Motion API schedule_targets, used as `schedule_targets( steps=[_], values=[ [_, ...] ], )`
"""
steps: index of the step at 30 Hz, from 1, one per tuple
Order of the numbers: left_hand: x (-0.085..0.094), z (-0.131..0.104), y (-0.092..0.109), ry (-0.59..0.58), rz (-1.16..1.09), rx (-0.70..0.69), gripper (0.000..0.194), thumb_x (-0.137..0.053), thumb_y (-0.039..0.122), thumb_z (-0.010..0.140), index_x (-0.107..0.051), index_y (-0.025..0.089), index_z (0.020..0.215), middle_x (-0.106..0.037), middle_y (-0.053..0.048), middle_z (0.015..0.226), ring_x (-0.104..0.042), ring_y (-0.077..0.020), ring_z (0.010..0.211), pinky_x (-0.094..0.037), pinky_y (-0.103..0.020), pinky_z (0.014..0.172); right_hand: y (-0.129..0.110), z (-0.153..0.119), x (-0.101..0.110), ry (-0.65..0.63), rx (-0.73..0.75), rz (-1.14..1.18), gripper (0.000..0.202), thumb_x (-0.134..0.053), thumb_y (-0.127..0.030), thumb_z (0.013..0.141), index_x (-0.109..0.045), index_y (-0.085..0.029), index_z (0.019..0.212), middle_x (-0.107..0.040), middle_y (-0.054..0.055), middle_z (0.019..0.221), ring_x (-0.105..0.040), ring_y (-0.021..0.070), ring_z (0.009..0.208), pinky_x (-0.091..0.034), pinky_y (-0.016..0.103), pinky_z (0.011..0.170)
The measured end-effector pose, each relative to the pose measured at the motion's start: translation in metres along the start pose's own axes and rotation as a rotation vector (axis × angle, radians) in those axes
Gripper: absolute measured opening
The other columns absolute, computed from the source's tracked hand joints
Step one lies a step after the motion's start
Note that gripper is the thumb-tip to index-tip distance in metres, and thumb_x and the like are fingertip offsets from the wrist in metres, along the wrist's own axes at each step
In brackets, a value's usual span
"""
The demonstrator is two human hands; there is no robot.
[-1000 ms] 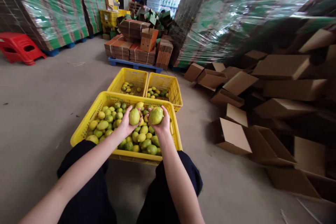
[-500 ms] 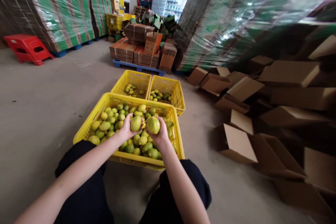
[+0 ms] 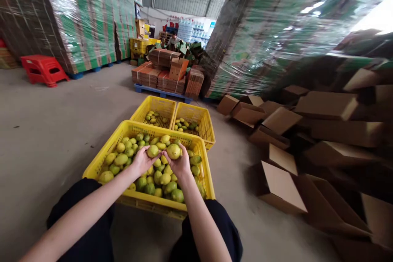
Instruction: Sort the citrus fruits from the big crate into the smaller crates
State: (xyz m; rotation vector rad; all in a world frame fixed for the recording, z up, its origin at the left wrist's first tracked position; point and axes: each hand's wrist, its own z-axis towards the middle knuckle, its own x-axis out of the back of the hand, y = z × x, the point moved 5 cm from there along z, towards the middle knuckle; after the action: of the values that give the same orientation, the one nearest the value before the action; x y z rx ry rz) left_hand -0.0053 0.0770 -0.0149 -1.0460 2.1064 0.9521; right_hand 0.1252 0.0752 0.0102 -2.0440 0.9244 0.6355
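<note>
Above a large yellow crate (image 3: 104, 144) of green and yellow lemons (image 3: 149, 188), my two hands are side by side, each closed around one fruit. My left hand (image 3: 143, 161) holds a yellow-green lemon (image 3: 152, 151). In my right hand (image 3: 181, 166) is another lemon (image 3: 173, 151), a little rounder and yellower. The fingertips of both hands nearly meet between the two fruits. Behind the large crate, two smaller yellow crates stand together: the left crate (image 3: 144, 106) and the right crate (image 3: 208, 129), each with several lemons on the bottom.
Cardboard boxes (image 3: 282, 182) lie heaped on the right. Beyond the crates, flattened cartons (image 3: 172, 83) are stacked on a blue pallet (image 3: 162, 92), with a person (image 3: 173, 40) behind. A red stool (image 3: 44, 67) stands at the left, near wrapped pallet stacks (image 3: 92, 20).
The view has tilted up, so the crates sit lower in the picture. Both hands still hold their lemons; the fruits are turned slightly and have shifted a little to the left.
</note>
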Motion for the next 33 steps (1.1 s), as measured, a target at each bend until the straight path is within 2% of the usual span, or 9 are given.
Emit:
schedule_targets(
  steps=[6, 11, 14, 16, 19, 22, 25, 30, 33],
  values=[
    [0.004, -0.011, 0.006, 0.005, 0.158, 0.026, 0.034, -0.048, 0.033, 0.103, -0.063, 0.003, 0.112, -0.073, -0.009, 0.069, -0.072, -0.016, 0.056, -0.062, -0.021, 0.057, -0.002, 0.009, 0.007, 0.013, 0.122, -0.049, 0.008, -0.066, -0.027, 0.089, -0.062, -0.022, 0.094, -0.07, -0.001, 0.071, -0.07, 0.0147, 0.061, -0.064, 0.027, 0.058],
    [0.004, -0.017, -0.003, 0.035, 0.229, 0.126, 0.046, -0.051, 0.048, 0.099, -0.065, 0.005, 0.109, -0.07, -0.008, 0.064, -0.065, -0.0144, 0.043, -0.055, -0.021, 0.041, 0.006, 0.014, 0.008, -0.027, 0.009, -0.109, 0.019, -0.068, -0.036, 0.088, -0.063, -0.018, 0.09, -0.069, 0.003, 0.067, -0.065, 0.0142, 0.053, -0.056, 0.022, 0.046],
    [0.002, -0.012, -0.005, 0.031, 0.231, 0.13, 0.042, -0.05, 0.044, 0.1, -0.065, 0.006, 0.108, -0.07, -0.008, 0.066, -0.063, -0.0121, 0.044, -0.054, -0.018, 0.042, 0.009, 0.016, 0.007, -0.073, -0.036, -0.146, 0.023, -0.06, -0.037, 0.089, -0.062, -0.014, 0.088, -0.067, 0.005, 0.066, -0.063, 0.014, 0.052, -0.054, 0.02, 0.045],
    [0.001, -0.008, -0.003, -0.016, 0.274, 0.073, 0.031, -0.057, 0.036, 0.098, -0.065, 0.009, 0.111, -0.072, -0.009, 0.076, -0.067, -0.0126, 0.053, -0.057, -0.019, 0.051, 0.008, 0.018, 0.007, -0.096, 0.019, -0.181, 0.017, -0.06, -0.031, 0.084, -0.062, -0.015, 0.091, -0.069, 0.004, 0.071, -0.064, 0.0142, 0.056, -0.055, 0.022, 0.049],
    [-0.003, -0.004, 0.01, -0.119, 0.492, -0.231, 0.039, -0.078, 0.023, 0.082, -0.065, 0.02, 0.118, -0.074, -0.009, 0.103, -0.074, -0.0178, 0.082, -0.061, -0.025, 0.072, -0.003, 0.019, 0.011, -0.094, 0.282, -0.298, 0.033, -0.071, -0.024, 0.07, -0.059, -0.023, 0.101, -0.069, -0.001, 0.083, -0.066, 0.0165, 0.069, -0.056, 0.026, 0.056],
    [-0.011, -0.015, 0.026, -0.191, 0.867, -0.768, 0.051, -0.086, 0.021, 0.07, -0.068, 0.027, 0.117, -0.067, -0.007, 0.125, -0.065, -0.0238, 0.116, -0.054, -0.033, 0.098, -0.021, 0.008, 0.014, -0.05, 0.728, -0.509, 0.057, -0.079, -0.025, 0.062, -0.056, -0.027, 0.114, -0.068, 0.0, 0.104, -0.066, 0.0204, 0.091, -0.058, 0.034, 0.078],
    [-0.016, -0.028, 0.025, -0.203, 1.082, -1.114, 0.05, -0.085, 0.026, 0.072, -0.066, 0.026, 0.118, -0.066, -0.009, 0.126, -0.061, -0.0257, 0.12, -0.049, -0.039, 0.105, -0.028, -0.006, 0.013, -0.029, 1.084, -0.741, 0.058, -0.077, -0.025, 0.064, -0.054, -0.025, 0.118, -0.062, 0.006, 0.12, -0.062, 0.0239, 0.109, -0.051, 0.042, 0.098],
    [-0.024, -0.037, 0.019, -0.292, 1.08, -1.187, 0.048, -0.083, 0.028, 0.074, -0.063, 0.024, 0.117, -0.066, -0.01, 0.124, -0.061, -0.0256, 0.118, -0.051, -0.039, 0.1, -0.024, -0.022, 0.012, 0.02, 1.344, -1.004, 0.043, -0.068, -0.023, 0.073, -0.051, -0.024, 0.113, -0.056, 0.008, 0.114, -0.057, 0.026, 0.112, -0.048, 0.047, 0.1],
    [-0.029, -0.034, 0.02, -0.348, 0.991, -1.082, 0.049, -0.088, 0.025, 0.065, -0.067, 0.023, 0.109, -0.064, -0.009, 0.125, -0.057, -0.0274, 0.123, -0.051, -0.037, 0.098, -0.024, -0.033, 0.01, 0.102, 1.447, -1.109, 0.039, -0.067, -0.022, 0.073, -0.055, -0.025, 0.11, -0.05, 0.007, 0.112, -0.054, 0.0271, 0.111, -0.049, 0.048, 0.096]
  ],
)
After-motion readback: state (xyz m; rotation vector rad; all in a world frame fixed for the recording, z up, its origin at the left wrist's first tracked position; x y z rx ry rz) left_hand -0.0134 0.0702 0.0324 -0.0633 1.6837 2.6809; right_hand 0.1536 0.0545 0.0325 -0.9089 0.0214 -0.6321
